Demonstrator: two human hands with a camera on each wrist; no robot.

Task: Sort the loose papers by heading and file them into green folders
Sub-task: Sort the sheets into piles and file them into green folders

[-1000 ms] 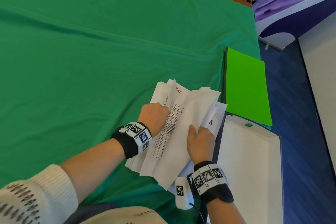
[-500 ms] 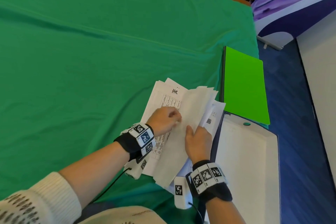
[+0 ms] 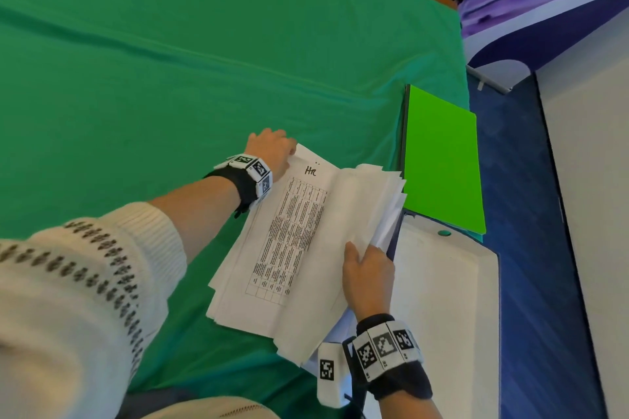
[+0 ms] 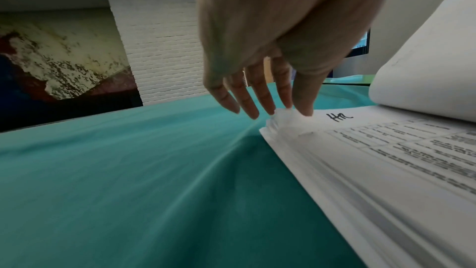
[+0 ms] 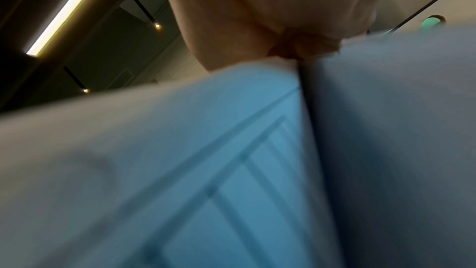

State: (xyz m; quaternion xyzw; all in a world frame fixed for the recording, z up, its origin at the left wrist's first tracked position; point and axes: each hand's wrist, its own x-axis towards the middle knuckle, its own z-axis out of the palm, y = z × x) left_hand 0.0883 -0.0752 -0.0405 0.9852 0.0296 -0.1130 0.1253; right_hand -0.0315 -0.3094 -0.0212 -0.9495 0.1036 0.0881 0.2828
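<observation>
Matt white paper sheets (image 3: 299,248), smooth glossy green folder (image 3: 442,160), soft creased green cloth (image 3: 170,61) over counter.

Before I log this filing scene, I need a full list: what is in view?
Paper stack: one, white, on the cloth; top sheet headed "HR".
Turned-back sheets: several, white, right of the stack.
Green folder: one, bright green, right of the papers.
White tray: one, near right.
Green cloth: one, over the table.
Left hand: pinches the stack's far corner.
Right hand: holds the turned-back sheets.
</observation>
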